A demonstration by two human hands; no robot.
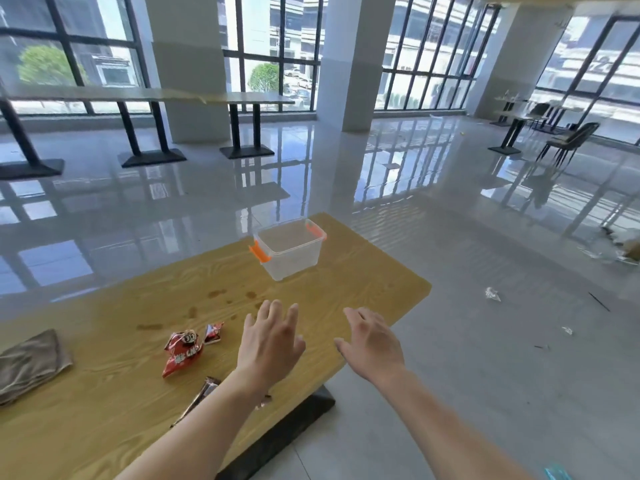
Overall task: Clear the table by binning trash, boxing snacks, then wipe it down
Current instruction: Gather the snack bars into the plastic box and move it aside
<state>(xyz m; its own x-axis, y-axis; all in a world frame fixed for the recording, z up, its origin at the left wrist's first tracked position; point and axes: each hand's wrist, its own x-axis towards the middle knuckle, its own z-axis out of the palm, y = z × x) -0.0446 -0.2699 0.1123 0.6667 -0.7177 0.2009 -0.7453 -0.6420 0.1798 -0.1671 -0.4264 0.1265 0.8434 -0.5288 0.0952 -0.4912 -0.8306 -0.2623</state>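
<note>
A clear plastic box [290, 255] with orange latches stands empty near the far end of the wooden table [363, 282]. My left hand [270, 341] and my right hand [372, 344] hover over the table on the near side of the box, both empty with fingers spread. Left of my left hand lie a red snack packet [181, 353] and a smaller red wrapper [213, 333]. A dark wrapper [199, 398] lies partly hidden under my left forearm. A grey-brown cloth [29, 365] rests at the table's left edge. Brown spill stains [218, 294] mark the wood.
The table's right edge drops to a glossy tiled floor, where scraps of crumpled litter [492, 294] lie. Other tables [242, 98] stand by the windows at the back, and a chair [571, 140] stands at the far right. A pillar [349, 64] rises behind.
</note>
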